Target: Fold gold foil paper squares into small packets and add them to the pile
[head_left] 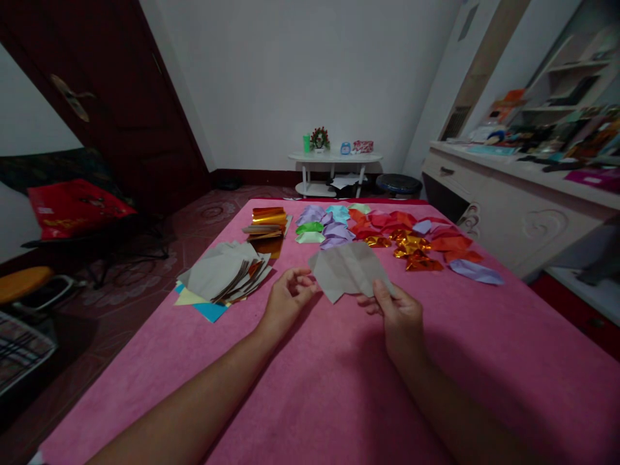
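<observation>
A grey sheet of paper (pixel 346 271), creased down the middle, is held above the pink cloth. My right hand (pixel 400 313) pinches its right corner, thumb on top and fingers beneath. Just off the sheet's left edge is my left hand (pixel 288 297), its fingers loosely curled with a gap to the thumb and nothing visible between them. To the left lies a fanned stack of grey paper sheets (pixel 220 268), with blue and yellow sheets under it. Behind that sits a pile of gold foil sheets (pixel 268 219).
Folded paper pieces in purple, green, red (pixel 387 223) and gold (pixel 411 245) spread over the table's far side. The pink-covered table (pixel 310 387) has a dresser (pixel 504 194) to its right. At the left stands a chair with a red bag (pixel 80 206). A small white table (pixel 334 157) stands by the wall.
</observation>
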`<action>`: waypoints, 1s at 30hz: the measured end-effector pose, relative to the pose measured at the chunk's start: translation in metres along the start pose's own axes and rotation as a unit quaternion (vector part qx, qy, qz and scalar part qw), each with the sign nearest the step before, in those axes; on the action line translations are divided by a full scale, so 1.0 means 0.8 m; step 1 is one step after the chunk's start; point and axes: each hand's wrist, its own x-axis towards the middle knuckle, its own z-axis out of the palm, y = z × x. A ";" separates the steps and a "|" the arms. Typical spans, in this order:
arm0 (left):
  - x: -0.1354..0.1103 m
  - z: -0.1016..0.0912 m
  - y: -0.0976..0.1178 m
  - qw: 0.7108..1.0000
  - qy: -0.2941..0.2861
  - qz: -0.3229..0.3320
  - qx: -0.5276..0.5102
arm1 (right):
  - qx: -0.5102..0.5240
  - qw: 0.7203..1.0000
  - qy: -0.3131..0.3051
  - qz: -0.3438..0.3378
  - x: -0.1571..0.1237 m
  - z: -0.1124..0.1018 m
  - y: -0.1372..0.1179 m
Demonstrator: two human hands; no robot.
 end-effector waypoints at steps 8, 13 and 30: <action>-0.008 -0.001 0.008 0.989 -0.054 -0.077 -0.115 | -0.095 0.969 -0.076 -0.215 -0.007 0.002 -0.005; -0.006 -0.003 0.011 0.977 -0.021 -0.115 -0.176 | -0.161 0.931 -0.113 -0.308 -0.013 0.000 -0.007; -0.013 0.001 0.021 0.999 -0.003 0.023 -0.034 | -0.178 0.910 -0.110 -0.357 -0.011 0.000 -0.011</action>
